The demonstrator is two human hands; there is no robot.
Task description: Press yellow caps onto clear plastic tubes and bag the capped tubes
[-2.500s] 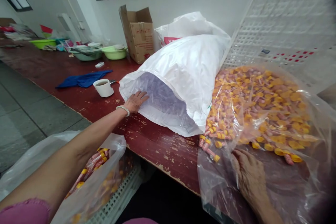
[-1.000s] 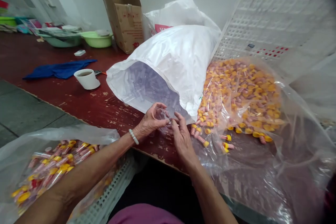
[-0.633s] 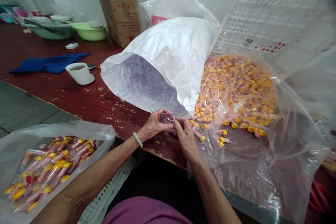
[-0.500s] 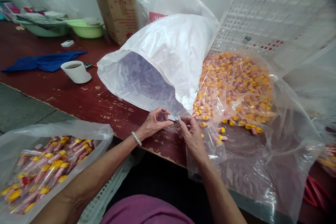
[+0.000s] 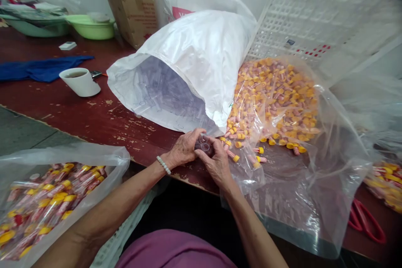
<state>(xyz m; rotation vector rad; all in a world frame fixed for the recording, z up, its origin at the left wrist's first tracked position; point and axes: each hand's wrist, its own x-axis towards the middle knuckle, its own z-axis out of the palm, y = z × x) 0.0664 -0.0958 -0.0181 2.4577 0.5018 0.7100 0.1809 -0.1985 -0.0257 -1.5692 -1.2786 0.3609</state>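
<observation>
My left hand (image 5: 185, 149) and my right hand (image 5: 217, 162) meet at the table's front edge, fingers curled. Between them are clear plastic tubes (image 5: 204, 147), their round open rims facing up at me; which hand grips which tube is partly hidden by the fingers. Just beyond lies a white sack (image 5: 201, 50) on its side, its mouth open towards me and more clear tubes (image 5: 169, 92) inside. Right of my hands, small pink-filled pieces with yellow caps (image 5: 276, 96) are heaped on and under clear plastic sheeting (image 5: 292, 184).
At lower left, a plastic bag (image 5: 116, 155) holds filled, yellow-capped tubes (image 5: 59, 197). A white cup (image 5: 80, 86) of dark liquid and a blue cloth (image 5: 47, 68) lie on the red table (image 5: 103, 111). Red-handled scissors (image 5: 366, 222) are at right; a white crate (image 5: 314, 16) leans behind.
My hands have come together from slightly apart, bringing the clear tubes side by side. My right hand has moved left, away from the sack's lower corner. The view has shifted a little.
</observation>
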